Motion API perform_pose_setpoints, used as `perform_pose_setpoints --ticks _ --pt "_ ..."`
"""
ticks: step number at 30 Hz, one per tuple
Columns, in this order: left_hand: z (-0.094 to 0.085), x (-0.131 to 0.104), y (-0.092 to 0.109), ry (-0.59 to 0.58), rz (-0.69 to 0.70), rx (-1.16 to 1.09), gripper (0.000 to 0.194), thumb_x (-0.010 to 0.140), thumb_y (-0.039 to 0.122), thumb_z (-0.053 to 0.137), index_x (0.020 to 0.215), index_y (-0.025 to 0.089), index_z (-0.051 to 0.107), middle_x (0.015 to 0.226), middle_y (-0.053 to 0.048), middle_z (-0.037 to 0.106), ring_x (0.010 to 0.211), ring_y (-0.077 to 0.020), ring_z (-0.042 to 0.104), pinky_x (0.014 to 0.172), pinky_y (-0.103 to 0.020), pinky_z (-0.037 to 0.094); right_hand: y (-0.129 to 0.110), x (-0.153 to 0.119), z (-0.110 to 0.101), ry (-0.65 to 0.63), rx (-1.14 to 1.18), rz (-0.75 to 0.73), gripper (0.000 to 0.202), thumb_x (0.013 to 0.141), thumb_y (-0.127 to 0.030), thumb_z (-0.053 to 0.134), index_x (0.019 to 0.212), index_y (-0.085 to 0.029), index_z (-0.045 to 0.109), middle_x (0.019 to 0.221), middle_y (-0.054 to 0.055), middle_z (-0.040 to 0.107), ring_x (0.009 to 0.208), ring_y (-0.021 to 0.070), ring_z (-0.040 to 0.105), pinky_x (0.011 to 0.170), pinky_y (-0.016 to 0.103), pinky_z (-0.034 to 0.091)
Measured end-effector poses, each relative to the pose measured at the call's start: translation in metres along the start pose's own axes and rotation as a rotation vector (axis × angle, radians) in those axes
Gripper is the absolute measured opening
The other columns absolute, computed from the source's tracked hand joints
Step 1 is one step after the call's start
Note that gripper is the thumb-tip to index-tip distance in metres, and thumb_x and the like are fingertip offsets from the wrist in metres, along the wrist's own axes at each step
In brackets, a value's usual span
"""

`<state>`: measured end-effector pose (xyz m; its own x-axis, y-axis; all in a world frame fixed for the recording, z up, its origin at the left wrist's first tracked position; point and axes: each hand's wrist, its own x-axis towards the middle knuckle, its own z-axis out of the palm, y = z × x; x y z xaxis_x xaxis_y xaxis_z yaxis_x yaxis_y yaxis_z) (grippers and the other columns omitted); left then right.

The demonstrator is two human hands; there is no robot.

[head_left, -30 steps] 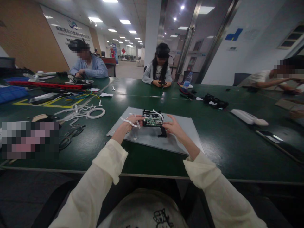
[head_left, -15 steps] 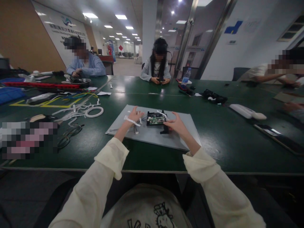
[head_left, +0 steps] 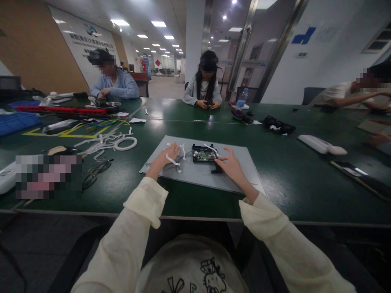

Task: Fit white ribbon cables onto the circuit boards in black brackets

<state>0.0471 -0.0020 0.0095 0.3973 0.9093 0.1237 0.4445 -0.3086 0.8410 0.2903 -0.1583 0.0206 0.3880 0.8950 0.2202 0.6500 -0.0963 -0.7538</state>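
Observation:
A green circuit board in a black open case (head_left: 204,154) lies on a grey mat (head_left: 210,179) in front of me. My right hand (head_left: 229,161) is at the case's right edge, with its fingertips against it and the other fingers raised and curled. A black stand-like part (head_left: 216,169) projects below the case. Left of the case, my left hand (head_left: 171,154) is bent over the mat, its fingers drawn together; whatever is between them is too small to make out. White strips (head_left: 173,160) and thin grey cables (head_left: 179,167) lie about this hand.
Left on the green table are a white ring (head_left: 126,143), tangled white strips, eyeglasses (head_left: 97,171) and a blue tray (head_left: 18,123). To the right lie a white device (head_left: 320,144) and a phone (head_left: 360,177). Several people sit around the table; a bottle (head_left: 242,99) stands at the far side.
My left hand's fingers have come closer together near the white strips. My right hand stays at the case's edge. The whole view has shifted slightly.

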Motion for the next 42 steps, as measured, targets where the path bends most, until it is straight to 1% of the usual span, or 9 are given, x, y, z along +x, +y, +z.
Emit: perform_pose_setpoints --ticks 2,5,9,13,18,23,31,37,42 --pt "-0.001 -0.007 0.005 0.024 0.019 0.086 0.035 0.08 0.037 0.052 0.104 0.012 0.057 0.114 -0.019 0.059 0.119 -0.0327 0.046 0.1 -0.04 0.032 0.002 -0.001 0.001 0.015 -0.02 -0.021 0.061 0.074 -0.033 0.059 0.128 -0.015 0.035 0.086 0.004 0.068 0.063 0.0169 0.061 0.069 0.032 0.047" --pt "-0.003 -0.017 0.011 0.007 0.024 0.281 0.037 0.085 0.042 0.042 0.098 0.012 0.059 0.103 -0.018 0.063 0.106 -0.0314 0.055 0.092 -0.039 0.037 0.0 -0.004 0.002 0.01 -0.04 -0.055 0.06 0.075 -0.032 0.058 0.128 -0.014 0.035 0.086 0.004 0.068 0.068 0.0181 0.062 0.072 0.032 0.046" --pt "-0.005 -0.031 0.022 0.005 -0.013 0.428 0.053 0.088 0.052 0.029 0.075 0.014 0.063 0.08 -0.017 0.066 0.088 -0.0293 0.061 0.079 -0.034 0.041 -0.004 -0.009 0.003 0.0 -0.059 -0.09 0.058 0.077 -0.03 0.056 0.128 -0.014 0.035 0.087 0.004 0.067 0.068 0.0177 0.061 0.071 0.031 0.045" --pt "-0.003 -0.042 0.035 0.008 0.07 0.477 0.055 0.085 0.056 0.033 0.062 0.016 0.062 0.072 -0.013 0.066 0.078 -0.0247 0.061 0.07 -0.029 0.04 -0.003 -0.011 0.005 0.012 -0.052 -0.129 0.056 0.077 -0.031 0.055 0.127 -0.015 0.036 0.087 0.005 0.066 0.061 0.016 0.059 0.067 0.03 0.045" --pt "0.006 -0.046 0.038 -0.064 0.228 0.49 0.031 0.074 0.046 0.058 0.065 0.017 0.063 0.069 -0.008 0.064 0.07 -0.02 0.058 0.063 -0.027 0.039 -0.004 -0.014 0.004 -0.001 -0.075 -0.152 0.055 0.079 -0.03 0.052 0.128 -0.014 0.034 0.086 0.005 0.065 0.061 0.0161 0.058 0.064 0.029 0.044" --pt "0.008 -0.044 0.035 -0.09 0.233 0.516 0.008 0.071 0.022 0.058 0.069 0.017 0.065 0.069 -0.005 0.064 0.067 -0.0181 0.058 0.063 -0.026 0.04 -0.008 -0.019 0.001 -0.001 -0.173 -0.173 0.056 0.08 -0.025 0.049 0.132 -0.013 0.031 0.083 0.005 0.065 0.067 0.0188 0.06 0.065 0.029 0.043" --pt "0.011 -0.044 0.036 -0.029 0.202 0.548 0.012 0.071 0.017 0.054 0.068 0.017 0.066 0.071 -0.006 0.066 0.071 -0.0194 0.06 0.063 -0.026 0.04 -0.01 -0.02 0.003 0.001 -0.313 -0.188 0.049 0.081 -0.024 0.049 0.127 -0.013 0.036 0.069 0.002 0.063 0.066 0.019 0.059 0.063 0.026 0.04" --pt "0.014 -0.037 0.033 0.056 0.15 0.4 0.014 0.072 0.02 0.053 0.069 0.016 0.066 0.07 -0.005 0.067 0.069 -0.017 0.061 0.065 -0.025 0.043 -0.01 -0.019 0.003 -0.002 -0.37 -0.195 0.043 0.082 -0.024 0.048 0.123 -0.014 0.04 0.072 0.004 0.062 0.066 0.0184 0.059 0.061 0.025 0.038" --pt "0.017 -0.033 0.03 0.056 0.077 0.326 0.015 0.072 0.021 0.053 0.069 0.014 0.066 0.065 -0.003 0.066 0.063 -0.015 0.061 0.062 -0.024 0.044 -0.011 -0.019 0.004 -0.007 -0.396 -0.203 0.04 0.082 -0.024 0.049 0.121 -0.014 0.042 0.073 0.004 0.062 0.065 0.017 0.058 0.061 0.024 0.038"
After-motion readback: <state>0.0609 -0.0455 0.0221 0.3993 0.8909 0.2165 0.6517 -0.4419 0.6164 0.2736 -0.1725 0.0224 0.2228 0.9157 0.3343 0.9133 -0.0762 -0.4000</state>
